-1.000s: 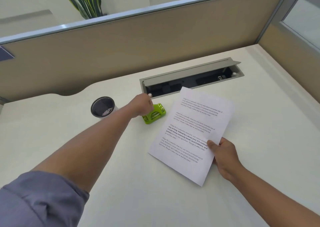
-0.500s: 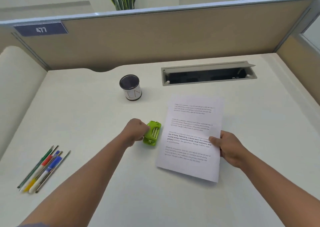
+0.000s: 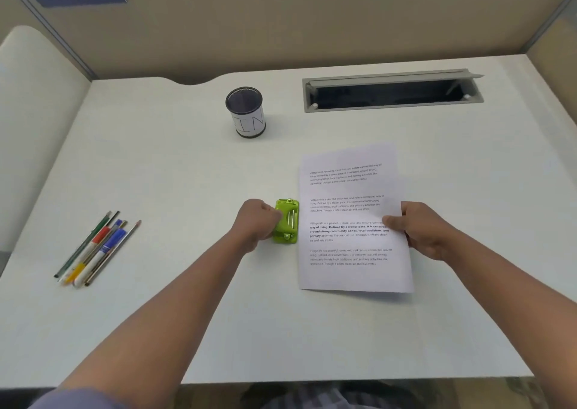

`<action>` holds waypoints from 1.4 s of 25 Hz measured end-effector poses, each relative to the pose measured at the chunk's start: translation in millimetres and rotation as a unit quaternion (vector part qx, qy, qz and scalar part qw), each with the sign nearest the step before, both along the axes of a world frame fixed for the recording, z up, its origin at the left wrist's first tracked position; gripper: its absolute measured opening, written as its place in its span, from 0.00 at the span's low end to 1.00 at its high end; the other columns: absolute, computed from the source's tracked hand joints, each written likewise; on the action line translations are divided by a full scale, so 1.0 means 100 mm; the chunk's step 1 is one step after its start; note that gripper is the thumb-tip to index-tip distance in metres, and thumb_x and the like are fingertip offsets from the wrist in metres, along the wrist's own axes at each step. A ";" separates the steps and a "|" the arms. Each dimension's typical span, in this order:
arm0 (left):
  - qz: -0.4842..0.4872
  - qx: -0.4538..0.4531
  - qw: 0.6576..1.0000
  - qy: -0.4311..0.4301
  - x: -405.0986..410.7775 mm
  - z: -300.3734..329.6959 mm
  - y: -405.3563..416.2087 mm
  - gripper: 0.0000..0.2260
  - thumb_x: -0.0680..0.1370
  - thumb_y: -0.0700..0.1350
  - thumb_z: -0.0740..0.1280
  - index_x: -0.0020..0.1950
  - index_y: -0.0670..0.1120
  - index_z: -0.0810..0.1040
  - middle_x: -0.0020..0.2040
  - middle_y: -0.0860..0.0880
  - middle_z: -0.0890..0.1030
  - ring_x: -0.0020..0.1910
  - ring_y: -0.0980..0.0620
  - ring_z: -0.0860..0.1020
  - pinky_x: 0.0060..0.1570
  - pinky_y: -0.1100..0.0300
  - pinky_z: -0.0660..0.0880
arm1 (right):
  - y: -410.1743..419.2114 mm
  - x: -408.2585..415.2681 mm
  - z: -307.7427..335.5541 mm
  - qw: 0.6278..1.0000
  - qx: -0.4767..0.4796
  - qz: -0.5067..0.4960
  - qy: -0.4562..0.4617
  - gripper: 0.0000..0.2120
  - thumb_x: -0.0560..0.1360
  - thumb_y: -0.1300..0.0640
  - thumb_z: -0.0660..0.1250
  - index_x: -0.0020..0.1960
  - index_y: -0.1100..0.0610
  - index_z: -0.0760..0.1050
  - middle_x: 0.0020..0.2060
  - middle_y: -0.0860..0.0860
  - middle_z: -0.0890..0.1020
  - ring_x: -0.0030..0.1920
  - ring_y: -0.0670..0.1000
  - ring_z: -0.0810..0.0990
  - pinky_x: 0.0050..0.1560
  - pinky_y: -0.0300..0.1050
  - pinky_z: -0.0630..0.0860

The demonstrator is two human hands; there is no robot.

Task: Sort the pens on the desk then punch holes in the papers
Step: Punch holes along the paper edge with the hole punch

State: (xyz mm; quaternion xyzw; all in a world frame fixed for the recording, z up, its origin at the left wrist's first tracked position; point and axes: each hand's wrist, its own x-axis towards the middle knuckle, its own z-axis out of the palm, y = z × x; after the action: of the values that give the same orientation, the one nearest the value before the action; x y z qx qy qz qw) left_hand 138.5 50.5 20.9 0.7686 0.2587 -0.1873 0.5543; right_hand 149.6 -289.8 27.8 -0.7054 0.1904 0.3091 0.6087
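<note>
Since half a second ago the green hole punch (image 3: 286, 220) and the paper (image 3: 352, 218) sit closer together, the punch's right edge now just touching the sheet's left edge. On the left of the worktop (image 3: 187, 165) a bundle of pens (image 3: 95, 249) lies loose, well apart from the black mesh pen cup (image 3: 246, 112) standing upright farther back. The left hand (image 3: 257, 218) grips the punch's left side with curled fingers. The right hand (image 3: 421, 229) pinches the paper's right edge, thumb on top. A cable tray (image 3: 392, 92) lies open behind.
</note>
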 end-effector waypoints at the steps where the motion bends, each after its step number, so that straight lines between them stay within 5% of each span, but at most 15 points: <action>1: 0.004 0.003 1.000 -0.002 -0.01 -0.02 -0.01 0.03 0.77 0.37 0.67 0.45 0.43 0.74 0.43 0.42 0.72 0.40 0.45 0.73 0.45 0.46 0.80 | 0.00 -0.01 -0.02 1.000 -0.001 0.001 0.001 0.09 0.81 0.65 0.65 0.59 0.59 0.80 0.52 0.54 0.88 0.51 0.58 0.88 0.49 0.56 0.83; 5: 0.017 0.014 1.000 0.000 0.00 -0.04 -0.04 0.04 0.77 0.38 0.69 0.45 0.42 0.75 0.42 0.41 0.75 0.40 0.45 0.76 0.55 0.38 0.80 | 0.02 -0.05 -0.05 1.000 -0.004 -0.004 0.005 0.09 0.81 0.65 0.65 0.59 0.60 0.80 0.52 0.54 0.88 0.48 0.57 0.88 0.43 0.52 0.84; 11: 0.012 0.025 1.000 -0.014 -0.02 -0.03 -0.06 0.06 0.77 0.39 0.70 0.42 0.43 0.74 0.40 0.42 0.73 0.38 0.45 0.74 0.45 0.44 0.81 | 0.04 -0.06 -0.06 1.000 -0.003 -0.021 -0.003 0.09 0.81 0.66 0.66 0.60 0.60 0.80 0.53 0.56 0.87 0.48 0.57 0.88 0.45 0.53 0.83; 15: 0.027 0.023 0.999 -0.013 -0.03 -0.03 -0.09 0.06 0.76 0.39 0.70 0.42 0.42 0.74 0.40 0.42 0.74 0.38 0.46 0.74 0.52 0.38 0.81 | 0.09 -0.04 -0.06 1.000 -0.016 -0.014 0.000 0.09 0.81 0.66 0.65 0.60 0.61 0.80 0.53 0.56 0.87 0.48 0.57 0.87 0.44 0.53 0.83; 35: 0.045 0.025 0.999 -0.002 -0.04 0.04 -0.16 0.08 0.77 0.40 0.71 0.42 0.44 0.74 0.43 0.41 0.78 0.40 0.44 0.79 0.50 0.40 0.83 | 0.26 0.06 -0.08 1.000 -0.016 -0.006 -0.003 0.07 0.81 0.66 0.66 0.55 0.59 0.80 0.51 0.56 0.87 0.45 0.56 0.87 0.44 0.52 0.83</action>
State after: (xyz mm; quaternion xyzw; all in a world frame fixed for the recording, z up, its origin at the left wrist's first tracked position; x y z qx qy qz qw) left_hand 134.7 35.0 24.7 0.7700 0.2963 -0.1541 0.5436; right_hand 155.2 -263.5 20.3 -0.7147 0.1977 0.3006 0.5998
